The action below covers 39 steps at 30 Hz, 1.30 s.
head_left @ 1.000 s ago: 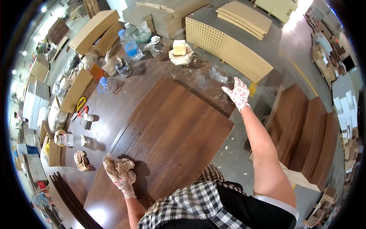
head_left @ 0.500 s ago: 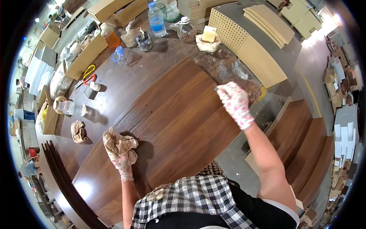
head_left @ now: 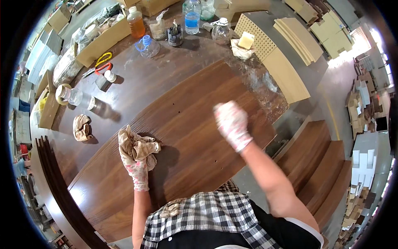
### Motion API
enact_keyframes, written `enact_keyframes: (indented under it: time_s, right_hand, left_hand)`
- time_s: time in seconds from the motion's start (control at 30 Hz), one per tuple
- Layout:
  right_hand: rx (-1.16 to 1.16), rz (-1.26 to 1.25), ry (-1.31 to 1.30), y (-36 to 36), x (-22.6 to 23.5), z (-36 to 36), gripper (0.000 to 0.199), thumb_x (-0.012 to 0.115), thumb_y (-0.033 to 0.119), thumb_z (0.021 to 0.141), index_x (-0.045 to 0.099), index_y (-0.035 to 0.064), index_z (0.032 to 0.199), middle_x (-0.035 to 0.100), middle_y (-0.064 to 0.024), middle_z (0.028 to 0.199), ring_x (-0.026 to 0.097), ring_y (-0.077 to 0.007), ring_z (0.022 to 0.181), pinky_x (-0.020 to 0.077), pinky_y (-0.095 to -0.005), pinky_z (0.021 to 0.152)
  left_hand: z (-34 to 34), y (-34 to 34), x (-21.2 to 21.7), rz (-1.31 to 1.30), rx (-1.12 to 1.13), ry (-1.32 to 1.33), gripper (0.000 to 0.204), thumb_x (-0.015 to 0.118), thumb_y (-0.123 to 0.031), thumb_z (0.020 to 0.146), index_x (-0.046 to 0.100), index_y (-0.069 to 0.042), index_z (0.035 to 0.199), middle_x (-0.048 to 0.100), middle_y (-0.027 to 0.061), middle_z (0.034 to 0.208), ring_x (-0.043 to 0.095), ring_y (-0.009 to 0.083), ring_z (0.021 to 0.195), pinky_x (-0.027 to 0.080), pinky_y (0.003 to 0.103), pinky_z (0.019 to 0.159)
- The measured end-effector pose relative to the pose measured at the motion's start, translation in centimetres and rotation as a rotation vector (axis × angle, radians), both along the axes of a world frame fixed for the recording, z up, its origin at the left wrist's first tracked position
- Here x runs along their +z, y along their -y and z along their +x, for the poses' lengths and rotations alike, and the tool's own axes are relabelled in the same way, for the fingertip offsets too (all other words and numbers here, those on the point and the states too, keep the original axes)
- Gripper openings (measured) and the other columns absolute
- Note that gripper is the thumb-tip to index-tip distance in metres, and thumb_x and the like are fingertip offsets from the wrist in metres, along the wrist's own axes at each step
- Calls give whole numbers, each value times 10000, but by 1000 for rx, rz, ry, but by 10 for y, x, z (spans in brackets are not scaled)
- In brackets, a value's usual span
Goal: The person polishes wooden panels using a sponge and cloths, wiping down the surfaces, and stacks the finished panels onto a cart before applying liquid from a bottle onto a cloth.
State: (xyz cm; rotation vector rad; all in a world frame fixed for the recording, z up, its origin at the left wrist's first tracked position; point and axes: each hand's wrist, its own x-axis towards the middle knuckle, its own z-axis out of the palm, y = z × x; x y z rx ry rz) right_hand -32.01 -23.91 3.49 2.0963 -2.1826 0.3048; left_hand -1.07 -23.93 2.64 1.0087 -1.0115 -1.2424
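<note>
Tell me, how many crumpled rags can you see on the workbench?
2. One rag lies under the gloved left hand on the brown wood panel. A second crumpled rag lies alone on the bench, left of the panel. Others may be hidden among the clutter.

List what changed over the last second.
The right hand left the panel's far edge and drew back toward the person, now blurred over the middle of the panel. The left hand stayed on the panel, clutching the rag.
</note>
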Motion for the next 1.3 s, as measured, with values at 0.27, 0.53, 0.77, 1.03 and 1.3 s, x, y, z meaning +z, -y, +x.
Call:
enact_keyframes:
  time_s: [0.27,0.53,0.77,1.03,1.3]
  right_hand:
    - [-226,-329,75,62,-21,-76,132,497,154,865,623,126,833,597,-113,766,609,-290,728,506,-399,620]
    - [-181,-413,90,113,-25,-67,175,491,189,887,607,105,787,599,-121,751,616,-293,693,510,-390,620]
    - [305,-168,168,62,-8,77,96,509,137,814,578,143,748,566,-100,702,587,-265,699,500,-370,582]
    - [147,-57,45,27,12,59,78,534,140,793,575,141,727,556,-84,647,575,-250,612,476,-369,500]
    - [-404,115,-52,-56,23,-31,144,495,122,827,588,97,721,565,-117,628,585,-258,587,485,-372,484]
  left_hand:
    - [-11,3,3,-92,114,45,639,713,-104,805,366,-8,1333,501,74,1170,519,151,987,446,296,871]
    - [-9,-3,9,-37,166,143,618,721,-131,800,390,2,1306,508,77,1162,517,144,981,446,293,861]
    - [5,-4,-1,-44,61,58,649,690,-118,822,359,-28,1373,421,101,1366,457,207,1184,384,331,975]
    - [6,5,-8,-121,87,165,644,661,-151,849,332,-27,1388,407,78,1359,429,185,1189,367,320,992]
    - [12,7,-11,-150,-31,118,583,668,-170,838,383,-43,1331,434,85,1303,454,187,1147,415,314,947]
